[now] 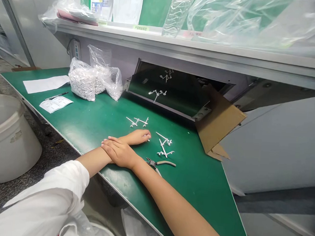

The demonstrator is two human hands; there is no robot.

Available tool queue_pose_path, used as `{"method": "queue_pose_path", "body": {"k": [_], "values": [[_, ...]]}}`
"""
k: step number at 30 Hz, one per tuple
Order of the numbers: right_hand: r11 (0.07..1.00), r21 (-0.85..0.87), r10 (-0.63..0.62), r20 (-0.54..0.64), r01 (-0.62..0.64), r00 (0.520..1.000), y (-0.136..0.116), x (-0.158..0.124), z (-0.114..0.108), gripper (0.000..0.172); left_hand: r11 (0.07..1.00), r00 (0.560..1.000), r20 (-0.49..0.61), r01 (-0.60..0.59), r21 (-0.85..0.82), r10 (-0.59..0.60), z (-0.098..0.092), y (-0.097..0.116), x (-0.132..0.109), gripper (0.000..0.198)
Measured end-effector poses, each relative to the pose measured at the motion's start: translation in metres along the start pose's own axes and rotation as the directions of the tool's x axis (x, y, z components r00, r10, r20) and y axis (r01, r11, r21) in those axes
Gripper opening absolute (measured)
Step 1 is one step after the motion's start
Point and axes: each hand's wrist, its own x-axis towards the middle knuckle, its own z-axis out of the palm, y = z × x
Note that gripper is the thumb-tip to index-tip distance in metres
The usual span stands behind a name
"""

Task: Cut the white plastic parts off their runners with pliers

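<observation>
The left hand (136, 136) is lying flat on the table (92, 124), grip empty. The right hand (119, 153) is resting open on its wrist. The white pieces (163, 146) and cutters (156, 163) are lying just beside, not picked up.

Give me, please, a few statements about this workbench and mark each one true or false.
1. The right hand rests on the wrist of the other arm. True.
2. The left hand holds the cutters. False: they lie on the green table, beside the right wrist.
3. Clear bags of white parts sit at the back of the table. True.
4. The conveyor belt carries nothing. False: white sprues lie on it.
</observation>
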Motion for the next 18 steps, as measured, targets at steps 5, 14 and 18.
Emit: {"method": "queue_pose_path", "body": {"k": [5, 14, 18], "values": [[1.0, 0.005, 0.011, -0.012, -0.011, 1.0, -0.0013, -0.0007, -0.0016, 0.031, 0.998, 0.999, 0.032, 0.003, 0.066, -0.005, -0.0003, 0.0023, 0.0005, 0.023], [1.0, 0.006, 0.003, -0.04, -0.003, 0.999, -0.0012, -0.0004, -0.0023, 0.032, 0.994, 0.997, 0.061, -0.044, 0.102, 0.038, 0.0004, 0.001, 0.0005, 0.022], [0.999, 0.027, 0.022, -0.011, -0.022, 1.0, -0.0004, -0.0014, -0.0035, 0.034, 0.994, 0.997, 0.069, -0.029, 0.107, 0.022, -0.0009, 0.0034, -0.0002, 0.022]]}}
